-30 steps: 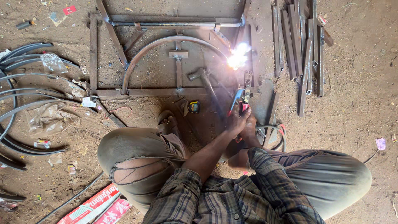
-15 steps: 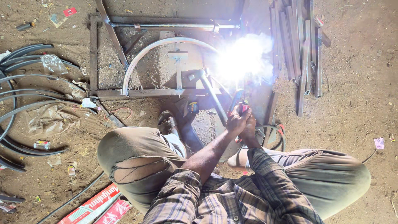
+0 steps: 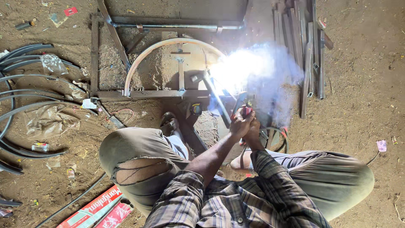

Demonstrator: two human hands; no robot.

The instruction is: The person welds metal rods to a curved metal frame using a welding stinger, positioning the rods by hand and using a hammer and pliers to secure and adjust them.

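A person squatting on bare earth held a welding electrode holder in both hands, the left hand and the right hand pressed together and wrapped around its red-trimmed grip, fingers clenched tight on it. The holder rose just above the joined hands and pointed toward a rectangular steel frame lying flat on the ground. At the frame's near right corner, just beyond the holder's tip, a white welding arc flared, with pale smoke drifting to the right of it. Inside the frame, a curved steel arch spanned from the near rail toward the far rail, crossed by a short upright bar. To the right of the frame lay a stack of angle-iron lengths, well apart from the hands. To the left of the frame, a sheaf of bent dark tubes curved across the dirt beside a crumpled plastic bag. On the near side of the frame, a sandalled foot rested close to its rail, and a cable looped just beside the hands. A red-and-white carton lay well short of the frame, near the person's left knee.
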